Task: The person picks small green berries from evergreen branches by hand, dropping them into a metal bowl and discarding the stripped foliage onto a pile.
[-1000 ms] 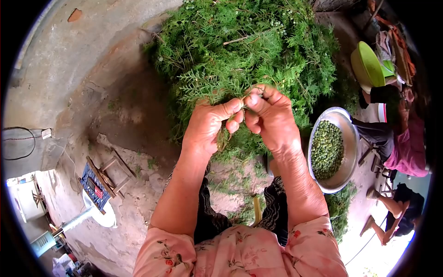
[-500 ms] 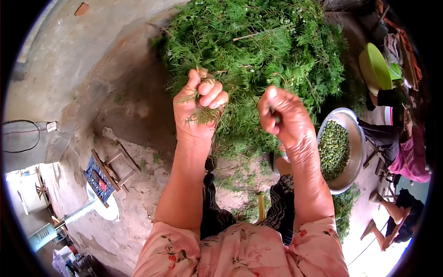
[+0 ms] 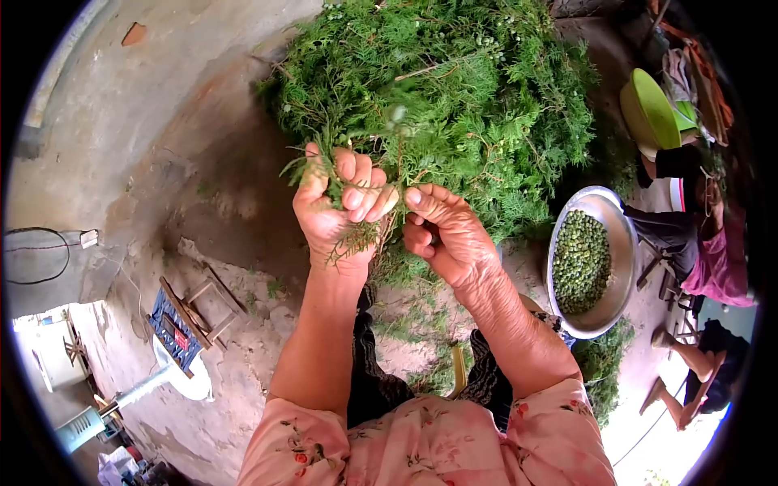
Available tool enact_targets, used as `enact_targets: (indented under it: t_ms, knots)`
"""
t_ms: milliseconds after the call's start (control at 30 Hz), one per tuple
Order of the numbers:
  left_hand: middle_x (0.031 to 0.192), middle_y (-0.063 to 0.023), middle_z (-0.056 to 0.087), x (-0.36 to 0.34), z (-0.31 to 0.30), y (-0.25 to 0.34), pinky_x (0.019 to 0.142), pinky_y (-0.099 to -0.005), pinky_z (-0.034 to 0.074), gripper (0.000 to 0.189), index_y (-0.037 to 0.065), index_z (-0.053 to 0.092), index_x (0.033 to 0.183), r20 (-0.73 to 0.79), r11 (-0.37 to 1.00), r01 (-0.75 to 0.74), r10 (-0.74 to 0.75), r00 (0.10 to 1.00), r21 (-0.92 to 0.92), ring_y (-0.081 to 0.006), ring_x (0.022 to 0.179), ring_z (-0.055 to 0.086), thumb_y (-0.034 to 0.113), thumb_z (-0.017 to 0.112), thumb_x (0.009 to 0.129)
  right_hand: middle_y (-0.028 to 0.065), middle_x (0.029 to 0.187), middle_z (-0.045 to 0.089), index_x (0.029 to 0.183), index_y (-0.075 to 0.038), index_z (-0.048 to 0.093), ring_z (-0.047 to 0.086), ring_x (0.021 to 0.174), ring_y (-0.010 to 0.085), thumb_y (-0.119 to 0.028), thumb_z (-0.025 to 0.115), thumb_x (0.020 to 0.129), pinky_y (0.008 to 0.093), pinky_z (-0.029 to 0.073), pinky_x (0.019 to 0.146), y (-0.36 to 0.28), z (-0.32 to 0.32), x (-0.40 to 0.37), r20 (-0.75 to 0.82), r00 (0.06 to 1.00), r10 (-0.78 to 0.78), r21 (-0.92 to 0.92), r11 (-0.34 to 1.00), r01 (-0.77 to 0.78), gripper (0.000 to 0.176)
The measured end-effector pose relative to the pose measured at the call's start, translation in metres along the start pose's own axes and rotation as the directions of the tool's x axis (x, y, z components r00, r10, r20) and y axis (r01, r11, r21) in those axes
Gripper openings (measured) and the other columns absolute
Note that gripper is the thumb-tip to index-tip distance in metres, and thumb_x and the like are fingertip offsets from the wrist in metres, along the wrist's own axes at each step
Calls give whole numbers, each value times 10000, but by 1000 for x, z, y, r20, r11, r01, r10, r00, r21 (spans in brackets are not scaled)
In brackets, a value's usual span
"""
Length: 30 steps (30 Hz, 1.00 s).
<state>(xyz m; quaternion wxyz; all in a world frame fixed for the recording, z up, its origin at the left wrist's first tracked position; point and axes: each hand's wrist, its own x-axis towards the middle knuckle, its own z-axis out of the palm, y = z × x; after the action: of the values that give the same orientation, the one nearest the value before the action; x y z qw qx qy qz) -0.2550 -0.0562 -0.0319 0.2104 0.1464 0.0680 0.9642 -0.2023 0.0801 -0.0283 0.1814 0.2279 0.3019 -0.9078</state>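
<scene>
My left hand [image 3: 344, 202] is closed around a green cypress sprig [image 3: 352, 236], whose leafy ends stick out above the fingers and below the palm. Right beside it, my right hand [image 3: 450, 235] pinches with thumb and forefinger close to a thin twig at the left fingertips. What lies in that pinch is too small to make out. Just beyond both hands rises a large heap of cypress branches [image 3: 454, 105], with small pale green cones among the leaves. To the right stands a metal basin [image 3: 620, 279] holding many small green cones [image 3: 579, 263].
A lime-green basin [image 3: 648, 109] is at the far right. Another person [image 3: 717, 251] sits at the right edge, and someone's bare legs [image 3: 689, 377] show lower down. On the left are a small wooden stool [image 3: 215, 304] and a white fan [image 3: 182, 373]. Loose greenery lies on the floor.
My right hand has moved left, away from the basin side, and its fingertips now meet near my left fingers. The left hand still holds the sprig.
</scene>
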Motion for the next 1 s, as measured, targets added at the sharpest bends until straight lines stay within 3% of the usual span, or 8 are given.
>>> enact_targets:
  t_ms: [133, 200, 267, 333, 367, 533, 700, 1000]
  knots:
    - [614, -28, 503, -2, -8, 7, 510, -292, 408, 296, 31, 558, 853, -196, 999, -32, 39, 980, 40, -138, 540, 477, 287, 433, 935, -6, 603, 513, 836, -77, 594, 421, 446, 78, -114, 685, 790, 202, 281, 384, 0, 0, -1, -9, 997, -81, 4, 997, 81, 108]
    - [746, -38, 582, -1, -18, 12, 634, -310, 465, 175, 23, 581, 997, -782, 716, 412, 302, 545, 564, -172, 642, 542, 142, 531, 879, -16, 588, 511, 829, -79, 599, 420, 441, 68, -116, 687, 789, 196, 280, 380, 0, 2, -2, -40, 990, -134, -69, 989, 131, 104]
    - [822, -42, 610, 5, 8, 6, 717, -309, 475, 225, 39, 593, 1036, -679, 654, 291, 477, 558, 698, -185, 701, 564, 38, 600, 811, -36, 560, 507, 814, -84, 607, 418, 431, 50, -122, 691, 786, 186, 277, 372, -1, 3, -3, -101, 965, -243, -213, 953, 218, 96]
    - [851, -21, 588, 10, 18, 4, 694, -291, 430, 248, 21, 570, 977, 168, -211, 50, 883, 439, 976, -152, 735, 533, 12, 667, 748, -47, 552, 500, 838, -72, 618, 407, 425, 34, -128, 691, 788, 180, 277, 368, -2, 3, -3, -94, 956, -279, -262, 933, 246, 105]
    - [718, 3, 557, 11, 14, 9, 590, -279, 401, 152, 11, 591, 817, 208, -225, -19, 861, 464, 974, -129, 631, 487, 119, 687, 768, -49, 562, 500, 826, -86, 618, 412, 434, 40, -134, 686, 792, 185, 280, 377, -3, 3, -4, -75, 950, -303, -327, 908, 263, 90]
    - [496, 65, 353, -2, 19, 4, 450, -267, 240, 537, 100, 410, 466, -487, 1, 506, 269, 831, 863, -59, 488, 314, 445, 642, 805, -49, 576, 517, 852, -78, 635, 404, 440, 35, -129, 675, 800, 187, 278, 381, 2, 4, -5, -17, 920, -391, -474, 814, 337, 83]
    - [709, 22, 570, -1, 34, -11, 638, -241, 372, 194, 31, 644, 777, -500, 544, 404, 33, 865, 735, -65, 673, 485, 219, 694, 789, -47, 604, 528, 874, -30, 642, 403, 475, 19, -101, 667, 806, 175, 342, 427, -1, 9, -7, 8, 898, -439, -541, 754, 374, 102]
    - [825, -43, 638, -2, 16, -10, 682, -274, 455, 92, 21, 652, 843, -478, 636, 234, 241, 845, 735, -129, 721, 592, -7, 658, 756, -23, 607, 540, 853, -93, 662, 411, 454, 31, -216, 624, 842, 175, 336, 396, -26, 0, -8, -34, 898, -438, -693, 658, 295, 130]
